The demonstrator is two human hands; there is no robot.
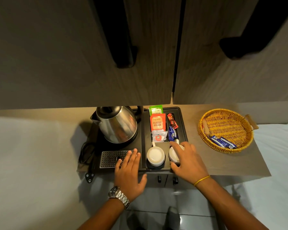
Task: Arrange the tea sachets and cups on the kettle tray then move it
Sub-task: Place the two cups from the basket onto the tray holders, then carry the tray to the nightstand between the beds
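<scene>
Left hand (129,170), watch on wrist, lower centre of frame: fingers spread flat on perforated drip grate (112,158) of black kettle tray (144,130), holding nothing. Right hand (186,161), fingers curled over right white cup (174,154) in tray's near-right recess; left cup (155,156) beside it. Tea sachets (157,123) in compartment behind cups; steel kettle (118,124) at tray's left. Wicker basket (226,130) at right of tabletop, holding blue sachets (223,141).

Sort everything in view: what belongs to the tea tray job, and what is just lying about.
Job: kettle tray, kettle, tea sachets, left cup, right cup under the right hand, left hand.
Lying about: wicker basket, blue packets inside it.
</scene>
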